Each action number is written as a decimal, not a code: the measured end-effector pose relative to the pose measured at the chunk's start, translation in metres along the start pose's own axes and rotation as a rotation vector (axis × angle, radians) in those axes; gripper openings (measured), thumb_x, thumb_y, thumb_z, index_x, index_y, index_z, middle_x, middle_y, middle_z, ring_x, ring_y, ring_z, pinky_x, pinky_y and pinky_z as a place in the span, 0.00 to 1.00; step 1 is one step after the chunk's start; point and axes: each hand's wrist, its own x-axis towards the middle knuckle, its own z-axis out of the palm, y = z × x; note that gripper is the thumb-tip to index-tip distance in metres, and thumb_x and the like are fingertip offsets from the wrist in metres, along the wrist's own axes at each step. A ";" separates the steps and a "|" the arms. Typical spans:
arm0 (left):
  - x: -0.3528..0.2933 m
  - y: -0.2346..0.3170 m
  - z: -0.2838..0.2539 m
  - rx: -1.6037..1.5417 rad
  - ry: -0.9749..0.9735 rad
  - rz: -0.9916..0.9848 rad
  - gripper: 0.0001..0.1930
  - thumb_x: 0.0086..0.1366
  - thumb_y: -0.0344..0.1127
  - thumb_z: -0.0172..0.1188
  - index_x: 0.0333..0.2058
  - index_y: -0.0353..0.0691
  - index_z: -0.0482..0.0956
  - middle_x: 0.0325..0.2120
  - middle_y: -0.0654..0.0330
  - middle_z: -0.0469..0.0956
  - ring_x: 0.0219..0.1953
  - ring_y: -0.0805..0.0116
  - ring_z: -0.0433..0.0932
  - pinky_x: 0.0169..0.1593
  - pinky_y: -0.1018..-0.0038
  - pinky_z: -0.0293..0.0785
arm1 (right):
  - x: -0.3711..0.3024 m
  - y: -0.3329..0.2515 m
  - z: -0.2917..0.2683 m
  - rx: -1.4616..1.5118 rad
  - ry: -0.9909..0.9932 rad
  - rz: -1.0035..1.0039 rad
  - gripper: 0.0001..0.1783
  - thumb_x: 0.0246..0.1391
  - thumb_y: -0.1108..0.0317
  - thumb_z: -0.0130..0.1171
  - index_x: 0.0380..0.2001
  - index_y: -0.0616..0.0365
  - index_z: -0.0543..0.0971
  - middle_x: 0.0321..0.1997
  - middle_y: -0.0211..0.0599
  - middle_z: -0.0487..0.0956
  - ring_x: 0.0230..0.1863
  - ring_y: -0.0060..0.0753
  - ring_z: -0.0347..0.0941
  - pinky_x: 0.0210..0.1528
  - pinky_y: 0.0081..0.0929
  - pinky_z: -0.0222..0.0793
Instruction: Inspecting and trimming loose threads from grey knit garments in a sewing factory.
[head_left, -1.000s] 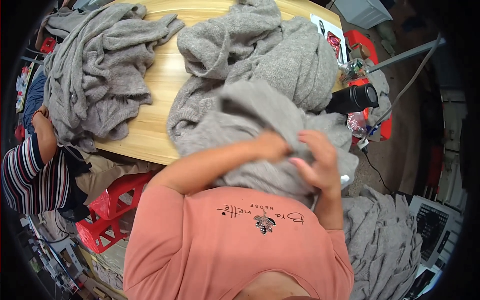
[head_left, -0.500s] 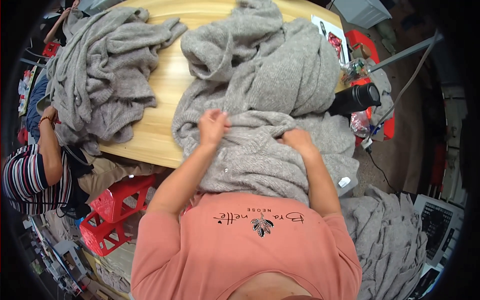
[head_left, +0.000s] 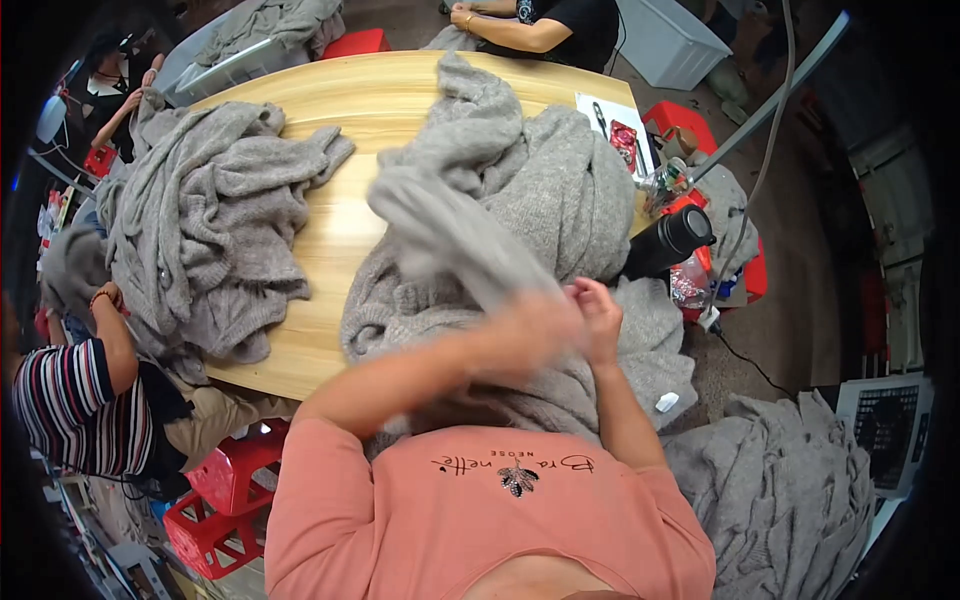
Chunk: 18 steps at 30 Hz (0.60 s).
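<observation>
Both hands pinch the grey knit garment (head_left: 470, 250) at the near table edge: left hand (head_left: 535, 325) blurred, grip looks closed; right hand (head_left: 598, 318) clamped on fabric. Risk: swinging sleeve could knock the black bottle (head_left: 665, 242) just right.

Red packet (head_left: 623, 139) — white sheet (head_left: 608, 112), table's right.
</observation>
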 end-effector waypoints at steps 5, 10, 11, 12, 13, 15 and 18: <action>0.033 0.082 -0.005 -1.019 -0.224 0.038 0.07 0.59 0.33 0.52 0.25 0.37 0.67 0.17 0.53 0.69 0.20 0.54 0.70 0.25 0.65 0.66 | 0.002 0.012 0.018 0.350 -0.404 0.407 0.21 0.43 0.72 0.58 0.42 0.70 0.71 0.31 0.31 0.76 0.29 0.19 0.69 0.32 0.20 0.67; 0.004 0.077 -0.010 -0.875 -0.157 -0.148 0.04 0.54 0.28 0.56 0.29 0.36 0.73 0.21 0.53 0.73 0.25 0.54 0.73 0.29 0.66 0.68 | -0.016 -0.096 0.002 0.140 -0.480 0.094 0.09 0.38 0.75 0.57 0.26 0.70 0.76 0.28 0.39 0.77 0.28 0.23 0.72 0.29 0.20 0.65; -0.002 0.075 -0.016 -0.904 -0.119 -0.193 0.04 0.53 0.29 0.57 0.27 0.36 0.74 0.22 0.52 0.74 0.25 0.54 0.73 0.29 0.67 0.68 | -0.021 -0.109 -0.013 0.261 -0.449 0.108 0.07 0.38 0.74 0.57 0.22 0.69 0.76 0.25 0.42 0.77 0.26 0.26 0.73 0.27 0.23 0.66; -0.009 0.070 -0.024 -0.887 -0.029 -0.195 0.04 0.52 0.29 0.58 0.28 0.36 0.74 0.22 0.53 0.75 0.25 0.56 0.74 0.29 0.69 0.69 | -0.029 -0.093 -0.030 0.476 -0.614 -0.120 0.10 0.41 0.70 0.55 0.24 0.67 0.77 0.26 0.42 0.77 0.27 0.31 0.74 0.29 0.26 0.68; -0.013 0.062 -0.033 -0.877 0.052 -0.189 0.05 0.51 0.28 0.59 0.28 0.36 0.75 0.23 0.53 0.75 0.25 0.58 0.75 0.30 0.70 0.70 | -0.037 -0.077 -0.050 0.685 -0.759 -0.358 0.13 0.44 0.65 0.53 0.26 0.66 0.79 0.27 0.42 0.77 0.28 0.35 0.74 0.30 0.30 0.69; -0.023 0.039 -0.059 -0.721 0.114 -0.455 0.03 0.50 0.26 0.60 0.26 0.35 0.76 0.24 0.55 0.77 0.26 0.67 0.75 0.28 0.74 0.71 | -0.042 -0.084 -0.079 0.665 -1.265 -0.600 0.13 0.49 0.68 0.47 0.24 0.64 0.79 0.29 0.48 0.77 0.30 0.44 0.76 0.34 0.38 0.70; -0.028 -0.023 -0.049 0.210 0.265 -0.541 0.21 0.45 0.28 0.63 0.41 0.36 0.70 0.40 0.49 0.73 0.43 0.51 0.71 0.46 0.64 0.68 | -0.043 -0.113 -0.085 0.562 -1.525 -0.798 0.16 0.52 0.71 0.41 0.24 0.67 0.78 0.29 0.52 0.76 0.30 0.45 0.76 0.32 0.38 0.70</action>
